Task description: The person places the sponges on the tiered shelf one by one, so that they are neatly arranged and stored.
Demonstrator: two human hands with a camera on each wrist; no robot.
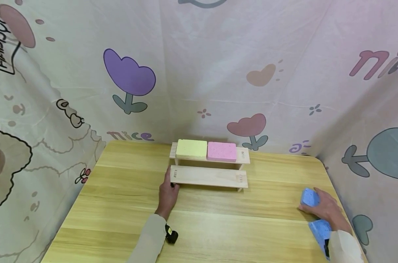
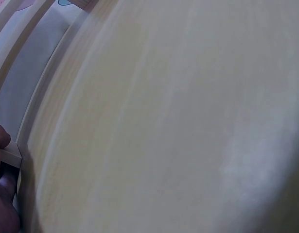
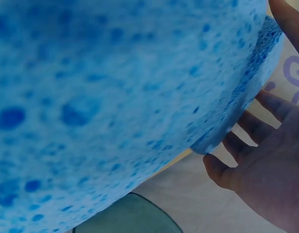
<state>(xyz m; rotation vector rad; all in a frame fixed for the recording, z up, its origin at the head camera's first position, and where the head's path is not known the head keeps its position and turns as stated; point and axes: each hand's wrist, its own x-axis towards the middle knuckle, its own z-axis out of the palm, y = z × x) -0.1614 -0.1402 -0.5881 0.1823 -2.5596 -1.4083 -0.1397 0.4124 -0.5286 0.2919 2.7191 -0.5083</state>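
Note:
A pale wooden stepped rack [image 1: 209, 176] stands near the back of the table, with an upper board behind a lower one. My left hand [image 1: 167, 195] grips its left end; in the left wrist view, thumb and finger [image 2: 3, 136] lie about the wooden edge. On the upper board sit a yellow sponge [image 1: 191, 149] and a pink sponge [image 1: 222, 151], side by side. Far to the right, my right hand [image 1: 327, 208] holds a blue sponge [image 1: 309, 197] between thumb and fingers. A second blue sponge [image 1: 320, 230] is below that hand, partly behind the wrist; it looms large in the right wrist view.
The wood-grain table [image 1: 238, 230] reaches a patterned cloth [image 1: 199, 65] hanging at the back and both sides. A small black device [image 1: 171, 235] is worn on the left wrist. The table's right edge runs close beside the right hand.

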